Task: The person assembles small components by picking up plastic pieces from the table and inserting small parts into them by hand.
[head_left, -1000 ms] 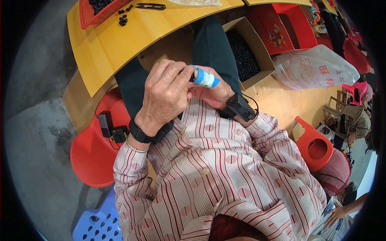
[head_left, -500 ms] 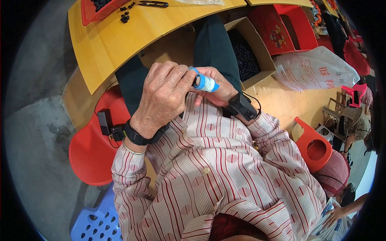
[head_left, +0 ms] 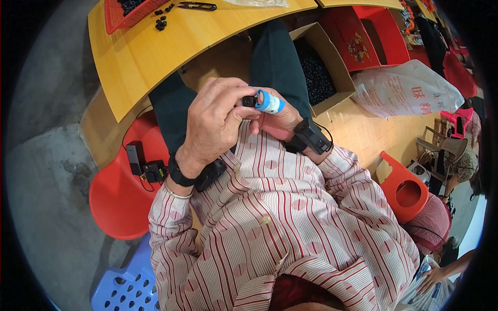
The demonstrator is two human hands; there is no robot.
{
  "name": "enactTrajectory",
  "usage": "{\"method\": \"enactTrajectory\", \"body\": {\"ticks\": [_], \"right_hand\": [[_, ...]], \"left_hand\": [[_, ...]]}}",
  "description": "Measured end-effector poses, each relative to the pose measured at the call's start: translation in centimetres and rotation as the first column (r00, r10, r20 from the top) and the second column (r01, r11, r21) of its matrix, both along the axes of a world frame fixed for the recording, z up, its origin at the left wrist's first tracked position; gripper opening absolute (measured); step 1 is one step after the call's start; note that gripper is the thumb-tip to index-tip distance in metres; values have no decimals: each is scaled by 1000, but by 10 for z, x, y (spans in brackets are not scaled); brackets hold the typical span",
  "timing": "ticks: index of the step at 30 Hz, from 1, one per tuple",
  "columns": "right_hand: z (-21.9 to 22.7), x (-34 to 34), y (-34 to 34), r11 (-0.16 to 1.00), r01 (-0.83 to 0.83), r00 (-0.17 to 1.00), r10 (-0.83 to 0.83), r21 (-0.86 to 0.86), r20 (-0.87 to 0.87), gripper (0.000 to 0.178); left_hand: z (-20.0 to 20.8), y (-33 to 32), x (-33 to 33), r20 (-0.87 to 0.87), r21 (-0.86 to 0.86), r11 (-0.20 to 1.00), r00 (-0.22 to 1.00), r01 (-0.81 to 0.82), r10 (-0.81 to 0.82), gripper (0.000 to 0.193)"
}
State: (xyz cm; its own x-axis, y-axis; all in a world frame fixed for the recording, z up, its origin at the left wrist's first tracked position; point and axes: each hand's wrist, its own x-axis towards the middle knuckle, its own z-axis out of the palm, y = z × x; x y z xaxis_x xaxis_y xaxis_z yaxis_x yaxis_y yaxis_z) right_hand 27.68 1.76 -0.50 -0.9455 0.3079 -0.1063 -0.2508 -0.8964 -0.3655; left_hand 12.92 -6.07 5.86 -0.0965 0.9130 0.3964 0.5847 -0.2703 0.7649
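In front of my lap, my left hand (head_left: 211,116) is closed, thumb and forefinger pinching a small black plastic part (head_left: 249,101). Close beside it is my right hand (head_left: 282,122), curled with its fingers partly hidden. A blue-edged white wrap (head_left: 270,103) goes around my right thumb, right next to the black part. Whatever sits inside the right fingers, if anything, cannot be made out. Both wrists wear black strapped devices; the one on the right wrist (head_left: 311,137) faces up.
Ahead, a yellow table (head_left: 155,52) bears a red basket (head_left: 111,20), loose black parts (head_left: 161,24) and black thread snips (head_left: 197,5). A cardboard box (head_left: 340,98) of black parts stands right of my legs, near a red box (head_left: 350,44) and plastic bag (head_left: 407,90). Red chair (head_left: 111,202) at left.
My left hand has turned and opened its pinch towards view, so the black part now shows between its fingertips. The wrapped thumb has shifted slightly right.
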Motion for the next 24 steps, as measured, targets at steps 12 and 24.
{"method": "enactTrajectory", "body": {"ticks": [12, 24], "right_hand": [[1, -7, -8, 982, -92, 981, 61, -164, -182, 34], [1, -6, -10, 988, -86, 988, 69, -130, -137, 39]], "left_hand": [[1, 3, 0, 97, 140, 989, 993, 46, -60, 26], [10, 0, 1, 37, 115, 993, 999, 24, -28, 28]]}}
